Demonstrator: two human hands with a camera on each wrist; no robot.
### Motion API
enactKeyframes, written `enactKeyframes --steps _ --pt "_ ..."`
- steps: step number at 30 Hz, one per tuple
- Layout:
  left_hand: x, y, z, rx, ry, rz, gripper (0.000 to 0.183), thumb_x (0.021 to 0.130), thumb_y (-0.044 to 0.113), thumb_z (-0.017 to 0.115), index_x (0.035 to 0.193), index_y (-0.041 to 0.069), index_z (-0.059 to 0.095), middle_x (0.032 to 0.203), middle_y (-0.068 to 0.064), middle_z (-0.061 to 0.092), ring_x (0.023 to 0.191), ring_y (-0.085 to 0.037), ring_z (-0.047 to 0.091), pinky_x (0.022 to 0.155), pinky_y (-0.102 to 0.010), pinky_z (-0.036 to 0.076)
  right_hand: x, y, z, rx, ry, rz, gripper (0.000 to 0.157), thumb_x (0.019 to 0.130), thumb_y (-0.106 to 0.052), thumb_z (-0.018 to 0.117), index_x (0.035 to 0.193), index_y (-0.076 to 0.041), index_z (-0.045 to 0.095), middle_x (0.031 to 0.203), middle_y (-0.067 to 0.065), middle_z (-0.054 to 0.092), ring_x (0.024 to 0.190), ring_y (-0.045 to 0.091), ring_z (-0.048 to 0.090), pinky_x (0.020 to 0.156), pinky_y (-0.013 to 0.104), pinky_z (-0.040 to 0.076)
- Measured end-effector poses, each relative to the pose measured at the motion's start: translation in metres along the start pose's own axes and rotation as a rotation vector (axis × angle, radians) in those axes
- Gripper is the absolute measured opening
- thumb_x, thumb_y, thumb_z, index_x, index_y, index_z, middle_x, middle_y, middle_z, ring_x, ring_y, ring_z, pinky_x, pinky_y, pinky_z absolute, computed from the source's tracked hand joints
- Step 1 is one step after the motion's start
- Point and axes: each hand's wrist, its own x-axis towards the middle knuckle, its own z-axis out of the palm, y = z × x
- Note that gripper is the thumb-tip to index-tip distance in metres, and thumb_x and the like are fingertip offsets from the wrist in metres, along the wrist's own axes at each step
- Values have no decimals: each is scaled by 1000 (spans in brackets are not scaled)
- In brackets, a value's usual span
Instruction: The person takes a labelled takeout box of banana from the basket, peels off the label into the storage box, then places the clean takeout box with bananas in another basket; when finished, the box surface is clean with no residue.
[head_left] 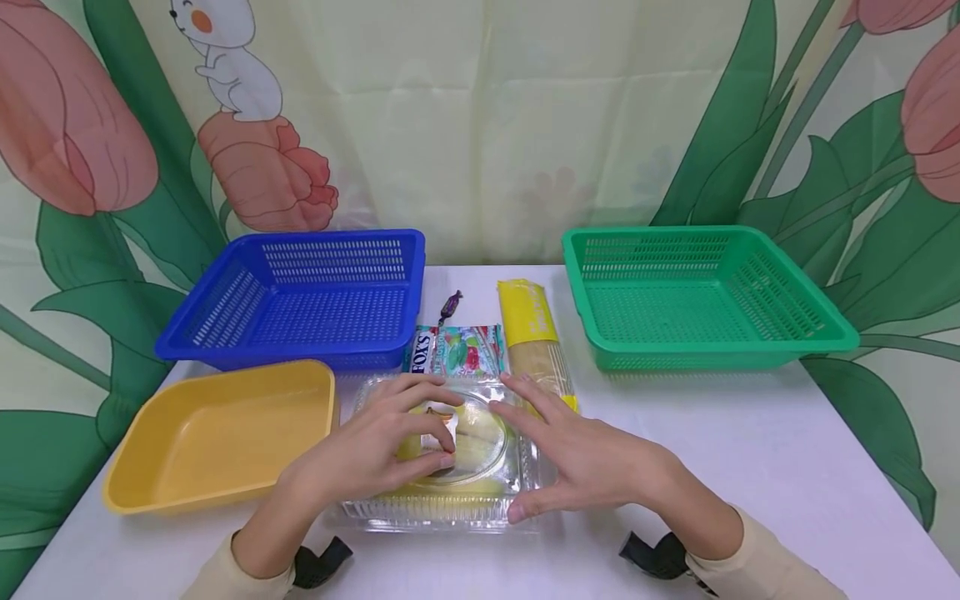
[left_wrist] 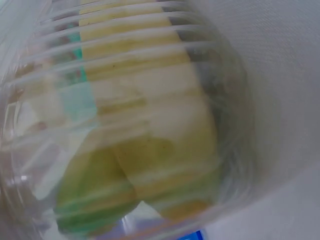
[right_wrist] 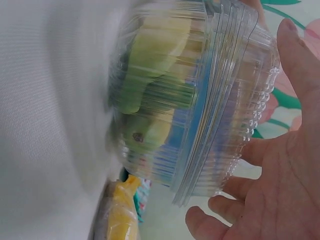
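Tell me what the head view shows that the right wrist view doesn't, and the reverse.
Head view only: the dark-wrapped candy, the label on the clear container, the printed white animal.
Right wrist view only: the right hand from its palm side, a dark spot on the yellow-green contents.
Both: the container, the right hand, the yellow-topped packet.

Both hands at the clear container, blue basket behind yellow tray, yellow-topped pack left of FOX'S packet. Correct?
No: the yellow-topped pack lies right of the FOX'S packet, per head view. Left hand and right hand at clear container, blue basket behind yellow tray: fine.
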Motion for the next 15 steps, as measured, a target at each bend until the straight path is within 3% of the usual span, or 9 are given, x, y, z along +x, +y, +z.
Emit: enactKeyframes --steps 7,15 --pt "1 1 1 -14 -9 -17 11 92 32 79 87 34 70 134 4 65 141 -28 45 116 -59 34 0 -1 0 -11 13 -27 110 79 -81 65 165 -26 22 172 -8 -6 159 31 5 114 56 42" --pt "0 1 3 -17 -24 -37 12 95 31 76 88 34 67 134 5 65 142 -27 44 117 -60 33 -1 -1 1 -40 25 -27 108 79 -83 62 164 -29 22 172 -9 -3 160 26 5 104 55 51"
